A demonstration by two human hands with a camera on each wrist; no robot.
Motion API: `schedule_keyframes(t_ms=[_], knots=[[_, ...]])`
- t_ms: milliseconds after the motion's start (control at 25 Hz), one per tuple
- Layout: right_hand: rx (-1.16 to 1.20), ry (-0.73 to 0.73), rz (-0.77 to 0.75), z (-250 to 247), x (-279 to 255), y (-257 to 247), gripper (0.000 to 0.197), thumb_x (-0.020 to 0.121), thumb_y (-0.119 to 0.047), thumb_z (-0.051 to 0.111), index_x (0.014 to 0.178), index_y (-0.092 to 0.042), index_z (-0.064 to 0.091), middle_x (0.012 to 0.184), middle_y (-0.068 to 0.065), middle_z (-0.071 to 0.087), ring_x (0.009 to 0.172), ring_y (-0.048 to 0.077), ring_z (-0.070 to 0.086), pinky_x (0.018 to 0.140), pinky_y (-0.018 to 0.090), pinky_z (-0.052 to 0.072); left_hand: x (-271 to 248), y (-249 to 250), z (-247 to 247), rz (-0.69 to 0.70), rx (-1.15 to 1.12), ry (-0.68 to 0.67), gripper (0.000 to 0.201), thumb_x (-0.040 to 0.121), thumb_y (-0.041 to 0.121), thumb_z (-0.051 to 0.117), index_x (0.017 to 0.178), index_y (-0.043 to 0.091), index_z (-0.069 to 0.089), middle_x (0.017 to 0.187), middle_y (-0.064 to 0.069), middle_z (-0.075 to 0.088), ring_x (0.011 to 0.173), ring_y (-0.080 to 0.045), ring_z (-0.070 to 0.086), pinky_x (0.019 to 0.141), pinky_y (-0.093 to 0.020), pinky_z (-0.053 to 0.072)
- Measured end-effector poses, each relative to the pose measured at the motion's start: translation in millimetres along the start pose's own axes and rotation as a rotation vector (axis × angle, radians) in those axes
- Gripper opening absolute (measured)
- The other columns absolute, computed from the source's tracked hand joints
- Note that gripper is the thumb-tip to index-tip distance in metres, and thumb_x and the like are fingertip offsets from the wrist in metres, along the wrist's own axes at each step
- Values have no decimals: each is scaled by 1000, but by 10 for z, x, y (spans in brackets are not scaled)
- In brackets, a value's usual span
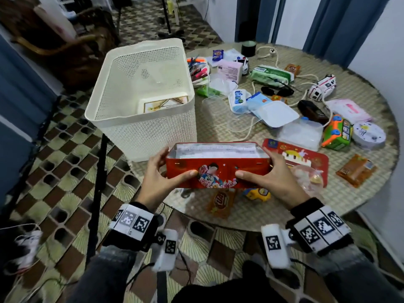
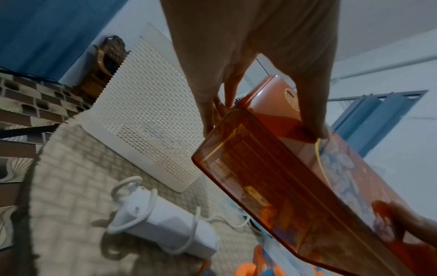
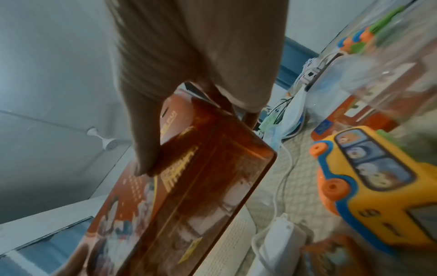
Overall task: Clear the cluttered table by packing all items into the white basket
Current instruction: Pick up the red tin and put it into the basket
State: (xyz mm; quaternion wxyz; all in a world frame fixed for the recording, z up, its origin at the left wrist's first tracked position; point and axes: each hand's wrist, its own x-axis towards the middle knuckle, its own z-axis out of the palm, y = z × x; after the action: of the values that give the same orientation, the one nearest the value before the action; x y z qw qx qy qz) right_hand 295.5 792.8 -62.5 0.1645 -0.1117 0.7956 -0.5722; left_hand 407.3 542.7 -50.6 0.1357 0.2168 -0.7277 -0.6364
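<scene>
At six o'clock on the table (image 1: 360, 101), a red tin (image 1: 216, 169) is held aloft, lidless and tilted, clamped at its ends by the left hand (image 1: 159, 180) and the right hand (image 1: 271, 180), fingers curled round it; the basket (image 1: 140, 119) stands at ten o'clock, one flat box already inside. Papers in the open tin could likely spill if it is tipped further; its corner could catch the basket rim; the lid (image 1: 297, 158) at three o'clock may be forgotten.

Blue curtains (image 1: 341, 22) hang above patterned floor tiles (image 1: 65, 171).
</scene>
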Motion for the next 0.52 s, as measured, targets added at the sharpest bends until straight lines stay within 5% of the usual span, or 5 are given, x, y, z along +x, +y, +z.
schedule_keyframes(t_ms=[120,280,520], knots=[[45,-6,24,133,-353,56,91,41,-44,90,124,-26,54,123,-4,56,110,3,57,100,25,46,-197,-163,-101,-10,91,-34,106,37,54,90,132,28,48,132,1,52,118,-11,55,97,-31,50],[99,23,85,253,-856,180,80,58,-11,86,122,-23,40,110,-17,54,95,-13,53,84,4,45,-499,-372,-91,-65,58,-169,107,45,37,94,137,20,42,133,5,53,116,-2,55,94,-22,50],[-3,9,177,335,-1307,597,93,55,-15,90,133,-16,39,124,-7,52,111,4,53,88,7,43,-873,-754,-102,-135,183,-276,121,35,57,91,140,26,39,137,5,49,125,-7,49,107,-40,42]])
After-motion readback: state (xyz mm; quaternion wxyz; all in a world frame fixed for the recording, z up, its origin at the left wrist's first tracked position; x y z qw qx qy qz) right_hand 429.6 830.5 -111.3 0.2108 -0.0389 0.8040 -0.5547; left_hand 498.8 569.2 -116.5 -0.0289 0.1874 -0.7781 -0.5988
